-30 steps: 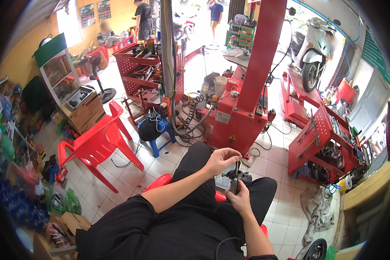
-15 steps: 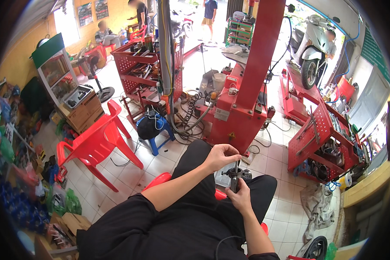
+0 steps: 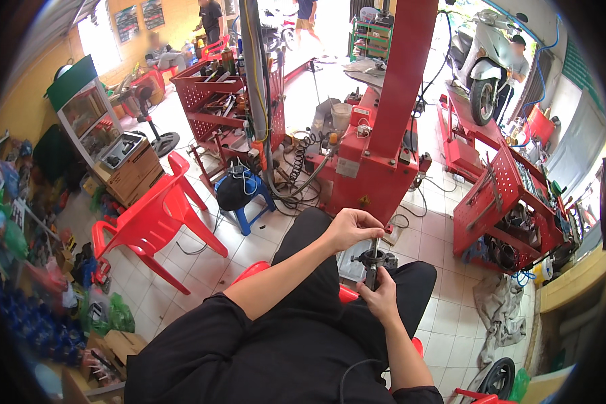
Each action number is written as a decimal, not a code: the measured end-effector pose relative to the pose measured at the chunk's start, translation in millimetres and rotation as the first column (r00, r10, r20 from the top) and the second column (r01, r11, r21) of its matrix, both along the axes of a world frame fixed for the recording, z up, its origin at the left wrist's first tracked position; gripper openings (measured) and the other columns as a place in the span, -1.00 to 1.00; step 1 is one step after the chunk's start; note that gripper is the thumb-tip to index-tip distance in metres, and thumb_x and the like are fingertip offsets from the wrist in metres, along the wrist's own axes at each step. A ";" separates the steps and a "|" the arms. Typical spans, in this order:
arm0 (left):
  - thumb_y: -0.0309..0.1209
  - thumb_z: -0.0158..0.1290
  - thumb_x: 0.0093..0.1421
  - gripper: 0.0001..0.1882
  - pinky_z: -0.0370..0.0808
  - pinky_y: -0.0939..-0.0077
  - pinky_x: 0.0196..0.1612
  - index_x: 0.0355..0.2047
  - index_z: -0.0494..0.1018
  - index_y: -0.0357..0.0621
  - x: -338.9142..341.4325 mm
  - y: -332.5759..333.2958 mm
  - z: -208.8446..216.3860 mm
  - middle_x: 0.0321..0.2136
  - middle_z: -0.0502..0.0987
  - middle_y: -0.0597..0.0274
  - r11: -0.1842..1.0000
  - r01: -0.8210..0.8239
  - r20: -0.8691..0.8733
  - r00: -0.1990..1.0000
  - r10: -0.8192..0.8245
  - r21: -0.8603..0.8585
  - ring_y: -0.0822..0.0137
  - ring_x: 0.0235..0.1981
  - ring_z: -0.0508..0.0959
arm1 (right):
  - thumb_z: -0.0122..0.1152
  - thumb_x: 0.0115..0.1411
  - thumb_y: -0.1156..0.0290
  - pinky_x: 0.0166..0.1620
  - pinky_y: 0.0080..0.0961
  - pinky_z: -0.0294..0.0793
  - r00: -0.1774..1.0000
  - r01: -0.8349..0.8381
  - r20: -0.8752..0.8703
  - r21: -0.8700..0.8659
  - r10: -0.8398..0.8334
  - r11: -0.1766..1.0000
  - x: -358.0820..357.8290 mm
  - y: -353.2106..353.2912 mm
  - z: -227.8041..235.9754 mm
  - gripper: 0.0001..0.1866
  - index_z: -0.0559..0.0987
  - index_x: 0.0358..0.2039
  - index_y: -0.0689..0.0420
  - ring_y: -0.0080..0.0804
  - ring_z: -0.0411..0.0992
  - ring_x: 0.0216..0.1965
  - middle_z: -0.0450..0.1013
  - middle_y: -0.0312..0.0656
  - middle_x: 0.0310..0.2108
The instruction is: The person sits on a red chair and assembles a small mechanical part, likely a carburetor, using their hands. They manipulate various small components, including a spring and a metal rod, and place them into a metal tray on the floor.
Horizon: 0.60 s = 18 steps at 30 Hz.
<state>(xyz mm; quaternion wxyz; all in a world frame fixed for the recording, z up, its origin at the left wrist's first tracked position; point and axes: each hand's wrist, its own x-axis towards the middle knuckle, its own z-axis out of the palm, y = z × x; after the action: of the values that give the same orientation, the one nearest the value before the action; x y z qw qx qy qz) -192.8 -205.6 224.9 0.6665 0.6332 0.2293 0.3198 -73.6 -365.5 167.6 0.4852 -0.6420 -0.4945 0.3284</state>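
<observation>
Rod of grey metal (image 3: pixel 376 246) sits pinched in the left hand (image 3: pixel 352 229); nearer, the curled right hand (image 3: pixel 382 296) grips a dark ring-topped metal part (image 3: pixel 371 269).

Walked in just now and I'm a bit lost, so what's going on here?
A seated person in black is working on a dark metal part over their lap. The right hand grips it from below, while the left hand pinches a thin metal rod above it; how far the rod goes in isn't clear. A red machine stands in front.
</observation>
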 end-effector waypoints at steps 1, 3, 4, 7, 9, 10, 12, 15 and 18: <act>-0.44 0.28 0.10 -0.79 0.46 0.68 -0.30 -0.29 0.58 -0.29 1.5 -0.8 0.6 -0.39 0.62 0.24 1.000 -0.007 0.000 1.000 0.007 0.020 0.57 -0.39 0.54 | 0.31 -0.05 0.43 -0.34 -0.52 0.43 1.000 0.005 0.012 -0.003 -0.005 1.000 0.7 -0.3 -1.2 -0.68 0.48 -0.30 0.30 -0.54 0.46 -0.47 0.50 -0.18 -0.50; -0.45 0.29 0.08 -0.80 0.46 0.68 -0.32 -0.32 0.58 -0.29 4.4 -3.3 2.5 -0.42 0.61 0.26 0.998 -0.019 -0.001 1.000 0.019 0.062 0.57 -0.41 0.53 | 0.32 -0.06 0.41 -0.36 -0.51 0.42 0.999 0.019 0.034 -0.008 -0.019 1.000 3.1 -1.4 -4.4 -0.67 0.48 -0.30 0.31 -0.53 0.45 -0.48 0.50 -0.17 -0.51; -0.45 0.30 0.07 -0.81 0.46 0.67 -0.30 -0.35 0.56 -0.28 6.8 -2.6 1.3 -0.44 0.61 0.27 0.998 -0.026 -0.034 0.999 0.028 0.057 0.56 -0.41 0.54 | 0.32 -0.06 0.40 -0.37 -0.50 0.42 0.998 0.031 0.047 -0.007 -0.030 1.000 4.7 -1.3 -5.4 -0.66 0.48 -0.29 0.31 -0.51 0.45 -0.50 0.49 -0.16 -0.51; -0.45 0.31 0.06 -0.80 0.47 0.65 -0.30 -0.34 0.58 -0.29 12.7 -0.8 3.4 -0.43 0.61 0.26 0.996 -0.003 0.025 1.000 0.005 -0.087 0.55 -0.40 0.55 | 0.33 -0.08 0.37 -0.39 -0.47 0.42 0.994 0.068 0.085 -0.005 -0.068 0.998 8.9 0.0 -5.9 -0.62 0.48 -0.28 0.32 -0.44 0.46 -0.52 0.49 -0.12 -0.52; -0.46 0.29 0.08 -0.78 0.49 0.63 -0.25 -0.28 0.60 -0.31 10.7 -0.2 8.7 -0.39 0.63 0.21 0.997 0.012 0.005 1.000 -0.012 -0.072 0.52 -0.36 0.57 | 0.33 -0.09 0.36 -0.39 -0.45 0.42 0.990 0.088 0.113 0.003 -0.088 0.996 9.5 1.2 -2.0 -0.60 0.49 -0.26 0.32 -0.40 0.47 -0.53 0.49 -0.10 -0.52; -0.46 0.28 0.08 -0.77 0.50 0.62 -0.24 -0.26 0.60 -0.32 9.4 -1.0 9.1 -0.37 0.63 0.19 0.997 0.025 0.008 1.000 -0.024 -0.070 0.51 -0.35 0.58 | 0.33 -0.09 0.35 -0.38 -0.44 0.43 0.985 0.089 0.149 0.006 -0.089 0.996 8.9 0.0 1.2 -0.59 0.49 -0.25 0.32 -0.37 0.47 -0.53 0.50 -0.08 -0.51; -0.47 0.27 0.09 -0.76 0.51 0.60 -0.20 -0.23 0.60 -0.32 5.6 -1.2 16.1 -0.33 0.64 0.15 0.996 0.061 -0.001 0.998 -0.061 -0.067 0.49 -0.31 0.60 | 0.33 -0.09 0.36 -0.36 -0.44 0.44 0.983 0.093 0.161 -0.013 -0.090 0.996 9.3 -0.3 5.5 -0.59 0.49 -0.24 0.31 -0.37 0.48 -0.52 0.51 -0.09 -0.50; -0.48 0.26 0.10 -0.76 0.52 0.59 -0.19 -0.22 0.59 -0.32 6.5 -3.0 15.1 -0.33 0.64 0.15 0.997 0.044 0.022 0.999 -0.042 -0.058 0.48 -0.30 0.60 | 0.32 -0.07 0.37 -0.34 -0.44 0.44 0.988 0.093 0.122 -0.020 -0.090 0.995 8.9 0.4 3.2 -0.60 0.49 -0.23 0.31 -0.38 0.49 -0.49 0.52 -0.09 -0.49; -0.49 0.24 0.11 -0.76 0.52 0.58 -0.17 -0.20 0.59 -0.33 8.9 -7.3 11.0 -0.31 0.64 0.14 0.994 0.029 0.077 0.997 -0.021 -0.104 0.46 -0.28 0.60 | 0.31 -0.06 0.37 -0.31 -0.43 0.45 0.995 0.077 0.070 -0.049 -0.073 0.996 10.9 -0.5 -1.0 -0.60 0.50 -0.21 0.30 -0.36 0.51 -0.45 0.53 -0.08 -0.45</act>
<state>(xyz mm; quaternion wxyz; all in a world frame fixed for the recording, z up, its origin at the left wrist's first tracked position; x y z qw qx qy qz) -183.9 -212.9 235.9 0.7110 0.5875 0.2127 0.3226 -62.7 -366.0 166.5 0.4635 -0.6832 -0.4778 0.3004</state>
